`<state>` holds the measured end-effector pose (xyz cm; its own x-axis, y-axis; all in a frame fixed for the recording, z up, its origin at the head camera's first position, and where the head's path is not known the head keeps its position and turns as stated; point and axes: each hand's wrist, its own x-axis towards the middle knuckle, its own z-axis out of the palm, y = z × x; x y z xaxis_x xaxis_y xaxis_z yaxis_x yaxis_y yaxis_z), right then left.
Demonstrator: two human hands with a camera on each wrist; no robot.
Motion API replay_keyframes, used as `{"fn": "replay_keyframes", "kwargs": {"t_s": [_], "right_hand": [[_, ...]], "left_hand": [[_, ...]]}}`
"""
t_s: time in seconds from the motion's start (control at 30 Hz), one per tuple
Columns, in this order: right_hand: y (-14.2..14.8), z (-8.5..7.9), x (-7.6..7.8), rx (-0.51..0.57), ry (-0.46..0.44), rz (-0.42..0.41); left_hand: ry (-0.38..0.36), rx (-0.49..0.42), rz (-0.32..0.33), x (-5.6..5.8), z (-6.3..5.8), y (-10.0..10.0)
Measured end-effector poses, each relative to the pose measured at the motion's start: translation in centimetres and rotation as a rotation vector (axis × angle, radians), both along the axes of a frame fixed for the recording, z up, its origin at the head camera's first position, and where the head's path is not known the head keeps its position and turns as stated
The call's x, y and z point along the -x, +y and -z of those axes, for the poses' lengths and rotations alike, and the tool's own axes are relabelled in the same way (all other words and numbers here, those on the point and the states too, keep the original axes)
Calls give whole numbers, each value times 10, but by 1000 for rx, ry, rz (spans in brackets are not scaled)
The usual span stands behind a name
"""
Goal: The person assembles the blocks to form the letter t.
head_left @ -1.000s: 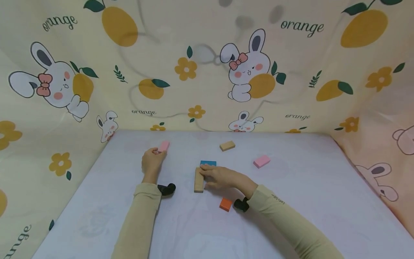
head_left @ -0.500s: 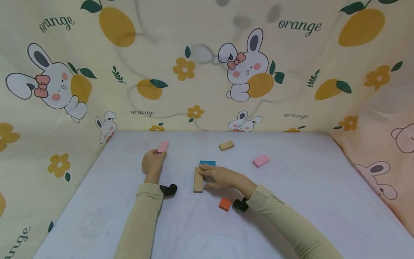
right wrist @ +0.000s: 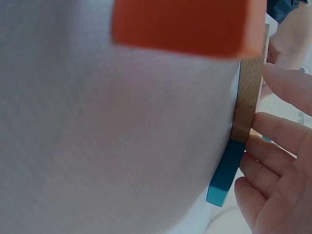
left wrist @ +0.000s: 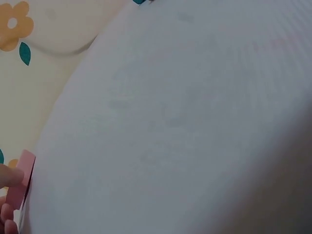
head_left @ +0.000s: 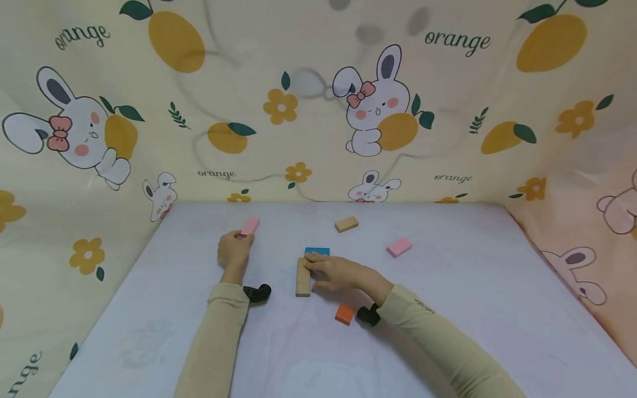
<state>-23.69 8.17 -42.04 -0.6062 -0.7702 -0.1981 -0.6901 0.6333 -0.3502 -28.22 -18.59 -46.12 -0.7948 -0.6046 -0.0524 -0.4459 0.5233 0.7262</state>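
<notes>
At the far left of the table in the head view, my left hand pinches the near end of a pink block. The left wrist view has my thumb on this pink block, fingers below it. My right hand reaches to the middle, fingertips touching a long wooden block and a blue block where the two meet. The blue one lies crosswise at the wooden one's far end. From the right wrist, extended fingers lie along both blocks.
An orange block lies near my right wrist and looms large in the right wrist view. Farther back are a small wooden block and a second pink block. Patterned cloth rises behind the white table.
</notes>
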Motion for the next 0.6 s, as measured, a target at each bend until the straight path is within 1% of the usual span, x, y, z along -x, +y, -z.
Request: {"fn": "replay_keyframes", "kwargs": {"t_s": [0.13,0.37,0.6], "right_hand": [[-1,0,-1,2,-5,0],[-2,-2,-1,-3,-12,7],[-1,-3,-1,2,-5,-1]], "left_hand": [[8,-30,10,-1,-1,-2],[41,-95,30,-6,-6,-6],[54,-114,44,-10,-8,-12]]}}
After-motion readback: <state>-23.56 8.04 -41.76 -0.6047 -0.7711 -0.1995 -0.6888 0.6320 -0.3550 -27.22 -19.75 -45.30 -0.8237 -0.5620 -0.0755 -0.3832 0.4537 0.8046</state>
